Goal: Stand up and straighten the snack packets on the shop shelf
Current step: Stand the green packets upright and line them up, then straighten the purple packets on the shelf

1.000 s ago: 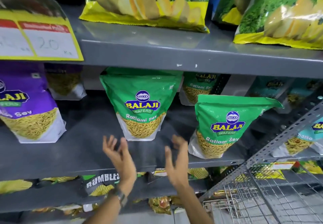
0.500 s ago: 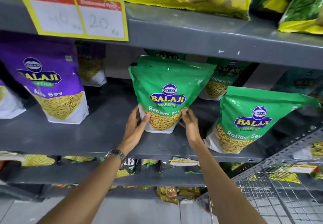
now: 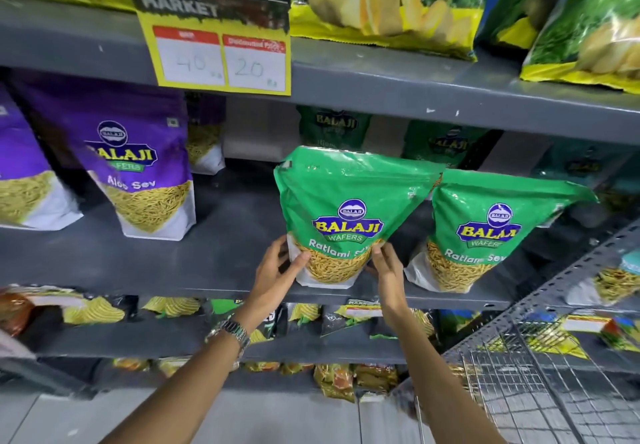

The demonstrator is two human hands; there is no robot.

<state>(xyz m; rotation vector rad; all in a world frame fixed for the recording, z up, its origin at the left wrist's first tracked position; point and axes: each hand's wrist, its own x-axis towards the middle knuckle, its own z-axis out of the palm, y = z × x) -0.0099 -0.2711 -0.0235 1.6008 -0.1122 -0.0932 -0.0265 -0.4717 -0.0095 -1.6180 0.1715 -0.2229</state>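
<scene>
A green Ratlami Sev packet (image 3: 349, 215) is held upright near the front edge of the grey middle shelf (image 3: 214, 260), its long axis vertical, its printed face turned outward and its wide sealed top uppermost. Its narrow white base is gripped from both sides: the left hand (image 3: 277, 270) is closed on the lower left corner, thumb across the front, and the right hand (image 3: 386, 265) is closed on the lower right corner. Whether the base rests fully on the shelf cannot be told, as the hands hide part of it.

Just beside it toward the right end of the shelf, a second green packet (image 3: 485, 232) stands leaning slightly, its top corner touching or overlapping the held one. Toward the left end, well apart, a purple Aloo Sev packet (image 3: 138, 177) stands upright with further purple packets beside and behind it. More green packets (image 3: 332, 128) are seen dimly at the back of the shelf.

A yellow price card (image 3: 221, 52) hangs from the front edge of the upper shelf, which carries large chip bags (image 3: 384, 4). A wire basket (image 3: 540, 381) is at the lower right.
</scene>
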